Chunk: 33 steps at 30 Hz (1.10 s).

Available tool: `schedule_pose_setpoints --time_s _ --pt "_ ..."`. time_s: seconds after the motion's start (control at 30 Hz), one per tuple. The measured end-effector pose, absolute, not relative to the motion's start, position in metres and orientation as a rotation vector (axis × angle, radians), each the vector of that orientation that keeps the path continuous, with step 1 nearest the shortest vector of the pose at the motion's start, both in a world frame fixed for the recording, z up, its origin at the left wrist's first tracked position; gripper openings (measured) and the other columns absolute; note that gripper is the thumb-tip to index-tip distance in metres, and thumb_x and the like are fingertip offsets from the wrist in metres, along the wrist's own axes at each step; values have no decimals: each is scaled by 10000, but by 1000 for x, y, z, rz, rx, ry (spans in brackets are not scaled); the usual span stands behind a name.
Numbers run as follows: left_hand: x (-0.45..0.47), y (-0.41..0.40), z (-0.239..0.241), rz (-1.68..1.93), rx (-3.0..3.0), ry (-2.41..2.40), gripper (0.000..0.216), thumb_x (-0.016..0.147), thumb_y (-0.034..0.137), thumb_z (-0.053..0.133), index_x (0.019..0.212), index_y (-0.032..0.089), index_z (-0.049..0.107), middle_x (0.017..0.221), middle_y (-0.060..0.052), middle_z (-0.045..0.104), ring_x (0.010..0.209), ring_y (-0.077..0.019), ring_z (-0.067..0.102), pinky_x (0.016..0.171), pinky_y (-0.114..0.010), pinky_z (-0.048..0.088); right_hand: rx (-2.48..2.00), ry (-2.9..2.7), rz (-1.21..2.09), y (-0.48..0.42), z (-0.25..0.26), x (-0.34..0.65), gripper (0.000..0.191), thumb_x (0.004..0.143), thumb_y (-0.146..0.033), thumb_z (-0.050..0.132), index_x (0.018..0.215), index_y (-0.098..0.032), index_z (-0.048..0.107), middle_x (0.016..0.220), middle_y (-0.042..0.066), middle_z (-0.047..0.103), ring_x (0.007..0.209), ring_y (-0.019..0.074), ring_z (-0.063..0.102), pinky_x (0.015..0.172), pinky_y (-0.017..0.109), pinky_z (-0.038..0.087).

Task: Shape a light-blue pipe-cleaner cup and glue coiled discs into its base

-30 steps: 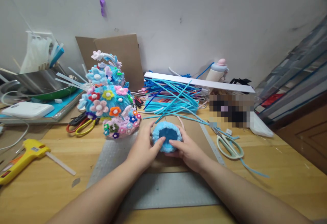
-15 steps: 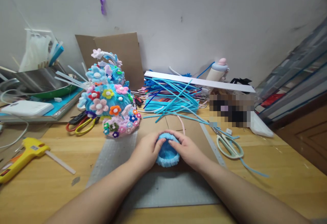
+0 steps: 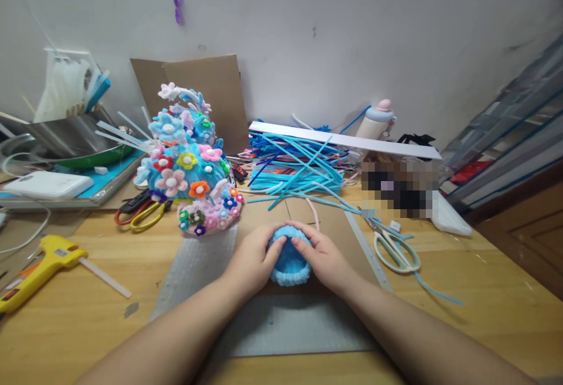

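Note:
Between both hands is a small light-blue fuzzy basket (image 3: 290, 278), bowl-shaped and apparently made of pipe cleaners, its hollow side facing me. My left hand (image 3: 255, 257) grips its left wall, thumb over the rim. On the opposite wall, my right hand (image 3: 324, 257) holds on in the same way, its thumb close to the left one. The outer fingers wrap behind the basket and are partly hidden. Beneath it lie a piece of brown cardboard (image 3: 356, 250) and a grey cutting mat (image 3: 264, 332).
Left of the mat stands a flower-covered pipe-cleaner piece (image 3: 187, 162). A yellow glue gun (image 3: 57, 256) lies at the left, yellow-handled scissors (image 3: 149, 216) behind it. Blue pipe cleaners (image 3: 294, 165) are heaped at the back. Green-handled scissors (image 3: 396, 253) rest at the right.
Both hands keep their hold on the basket. Its rim looks slightly more squeezed and tilted; otherwise the view has barely shifted.

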<state>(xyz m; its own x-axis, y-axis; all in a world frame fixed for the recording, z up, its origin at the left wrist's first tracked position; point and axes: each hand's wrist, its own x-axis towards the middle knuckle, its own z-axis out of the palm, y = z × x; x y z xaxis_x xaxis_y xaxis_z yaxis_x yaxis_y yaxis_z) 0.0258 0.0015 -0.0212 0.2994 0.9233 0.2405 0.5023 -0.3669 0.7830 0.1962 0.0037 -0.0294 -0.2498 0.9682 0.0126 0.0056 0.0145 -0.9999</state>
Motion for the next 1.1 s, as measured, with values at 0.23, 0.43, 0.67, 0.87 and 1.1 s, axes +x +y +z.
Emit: schedule_pose_setpoints --time_s 0.23,0.43,0.67,0.87,1.1 --pt "30 1 -27 1018 1745 1330 438 855 366 529 1244 165 513 1257 -124 581 1135 -269 548 967 -415 432 -1114 -1207 1415 5 -32 193 449 771 -475 637 1137 -225 563 1155 61 619 1046 236 576 899 373 459" --pt "35 2 -33 917 1406 1214 561 821 420 548 1308 190 396 1061 -98 625 622 -170 632 455 -269 522 -1086 -1234 1316 8 -31 199 457 783 -393 654 1172 -264 451 1162 36 574 1055 201 552 918 336 444" --pt "27 9 -29 1087 1643 1245 382 881 353 486 1216 171 522 1178 -88 619 1065 -228 581 922 -345 456 -1127 -1195 1577 6 -22 198 438 764 -411 661 1131 -234 500 1076 46 585 952 215 587 813 362 507" --pt "28 9 -28 1037 1614 1230 412 859 380 514 1201 153 521 1168 -99 623 1075 -240 575 931 -359 448 -995 -992 1774 5 -23 197 376 784 -386 659 1103 -277 492 1106 19 572 900 178 602 720 335 542" --pt "27 7 -29 959 1608 1280 467 860 407 499 1266 176 483 1221 -119 583 1063 -272 573 807 -344 515 -1037 -1033 1686 7 -22 199 573 765 -382 691 1275 -325 437 1099 31 590 809 159 620 672 294 537"
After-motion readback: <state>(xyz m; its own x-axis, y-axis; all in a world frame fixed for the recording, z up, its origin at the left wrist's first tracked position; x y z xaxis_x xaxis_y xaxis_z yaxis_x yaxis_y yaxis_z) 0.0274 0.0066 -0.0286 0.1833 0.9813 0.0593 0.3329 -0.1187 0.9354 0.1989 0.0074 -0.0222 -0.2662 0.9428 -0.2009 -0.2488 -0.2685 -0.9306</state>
